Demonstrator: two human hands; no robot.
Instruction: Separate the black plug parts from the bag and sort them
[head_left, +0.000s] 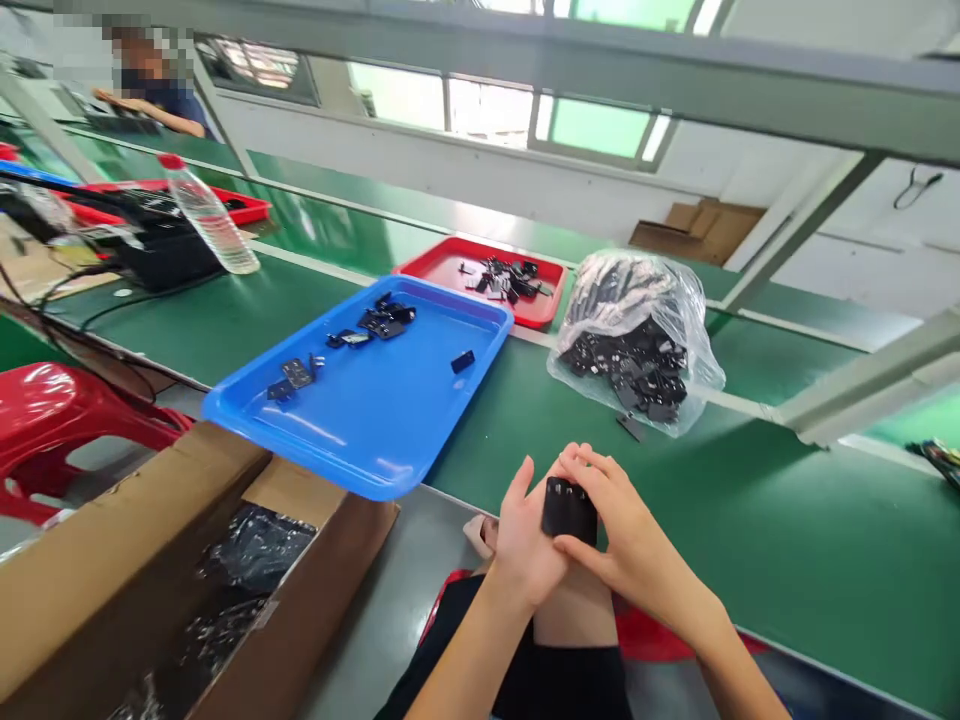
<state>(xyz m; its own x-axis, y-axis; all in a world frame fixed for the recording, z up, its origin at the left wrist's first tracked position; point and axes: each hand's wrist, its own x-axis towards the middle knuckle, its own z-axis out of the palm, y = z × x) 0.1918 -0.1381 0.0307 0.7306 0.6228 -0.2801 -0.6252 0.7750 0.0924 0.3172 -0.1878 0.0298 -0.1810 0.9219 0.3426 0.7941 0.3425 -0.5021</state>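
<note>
A flat black rectangular piece [568, 512] with a row of small shiny spots along its far edge lies between my hands, over my lap at the table's front edge. My left hand [529, 535] carries it on the palm and fingers, its thumb pointing away. From the other side, my right hand [626, 525] grips it, fingertips at the far edge and thumb at the near edge. Beyond my hands, a clear plastic bag [637, 330] full of black parts lies on its side, with one loose black part [629, 427] at its mouth.
A blue tray [360, 430] with several black parts overhangs the table's edge. Behind it sits a red tray [559, 300] of small parts. Left are a water bottle [214, 220], cables, a red stool [67, 410] and an open cardboard box [97, 540]. Another person works far left.
</note>
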